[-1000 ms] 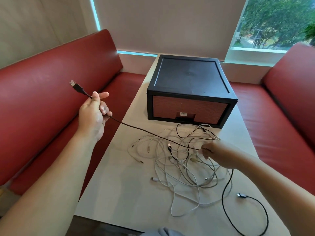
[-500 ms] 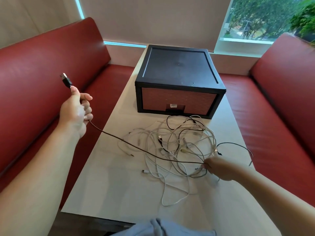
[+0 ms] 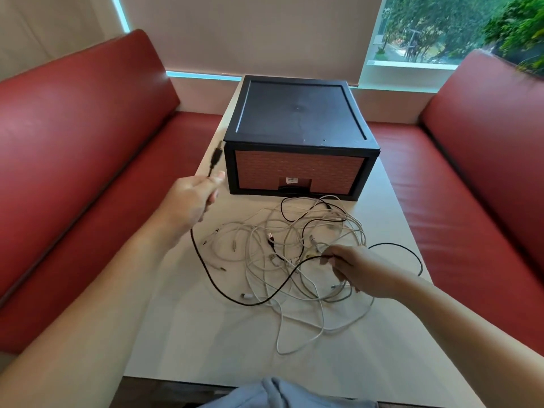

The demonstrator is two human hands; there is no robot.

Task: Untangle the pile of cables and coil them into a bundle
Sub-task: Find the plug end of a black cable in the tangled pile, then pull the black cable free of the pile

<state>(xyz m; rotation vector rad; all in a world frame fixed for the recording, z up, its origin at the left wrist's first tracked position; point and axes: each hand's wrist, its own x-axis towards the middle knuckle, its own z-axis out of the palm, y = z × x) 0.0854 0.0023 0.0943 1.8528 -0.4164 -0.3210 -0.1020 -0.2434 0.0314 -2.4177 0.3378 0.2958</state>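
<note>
On the table point(image 3: 191, 343), the pile of cables point(image 3: 294, 231) lies loose; a black cable point(image 3: 206, 269) is pinched below its plug point(image 3: 217, 156) by the left hand point(image 3: 191, 201) and mid-length by the right hand point(image 3: 356, 269). Limp, light and snag-prone, it is judged best held near the plug.

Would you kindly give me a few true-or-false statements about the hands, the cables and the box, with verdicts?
1. The left hand grips the black cable just below its plug. True.
2. The box stands on the table beyond the pile. True.
3. The right hand rests flat on the table. False: it pinches the black cable above the pile.
4. The black cable runs taut between the hands. False: it sags in a loop onto the table.
5. The pile is coiled into a neat bundle. False: it lies as a loose tangle.
</note>
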